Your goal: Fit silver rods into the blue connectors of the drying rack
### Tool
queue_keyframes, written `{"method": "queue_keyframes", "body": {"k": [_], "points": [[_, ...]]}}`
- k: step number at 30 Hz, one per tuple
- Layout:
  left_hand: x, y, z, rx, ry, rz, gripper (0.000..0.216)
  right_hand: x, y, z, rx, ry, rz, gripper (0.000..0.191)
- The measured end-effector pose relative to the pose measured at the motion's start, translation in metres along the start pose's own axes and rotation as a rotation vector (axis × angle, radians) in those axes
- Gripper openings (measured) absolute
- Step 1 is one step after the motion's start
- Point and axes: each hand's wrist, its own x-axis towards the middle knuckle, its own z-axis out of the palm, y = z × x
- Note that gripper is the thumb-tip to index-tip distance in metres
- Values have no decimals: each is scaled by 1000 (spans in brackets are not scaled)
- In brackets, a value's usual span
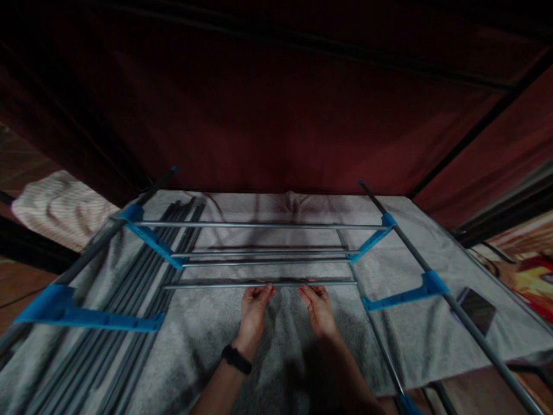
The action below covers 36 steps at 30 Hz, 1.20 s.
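Observation:
My left hand (256, 308), with a dark band on its wrist, pinches a thin grey metal rod (286, 284) between thumb and fingers. A short way to the right, my right hand (318, 306) grips the same rod. The rod lies level across the near part of a rack frame of grey tubes with blue plastic brackets (149, 239). Further crossbars (259, 225) span between the left and right sides beyond my hands. Nearer me are a left blue bracket (86, 314) and a right blue bracket (404, 293); whether the rod's ends touch any bracket is hard to tell.
Several loose grey tubes (125, 294) lie in a bundle on the left of the grey cloth (207, 351). On the right lies a dark phone-like thing (475, 310). A dark red curtain-like wall (276, 127) rises behind. A striped cloth (64, 202) is at far left.

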Motion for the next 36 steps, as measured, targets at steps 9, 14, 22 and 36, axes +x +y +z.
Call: {"method": "queue_keyframes", "body": {"k": [9,14,22,36], "points": [[-3,8,4,-6,-19,-8,37,-5,-2,10,-33,30,9,51],[-2,10,3,-1,-16,-25,36,-14,12,28,2,12,47,52],[-2,14,4,-28,-12,-53,31,-20,21,38,79,-69,21,48],[-2,18,0,-63,18,-119,35,-16,14,29,160,13,32,47]]}}
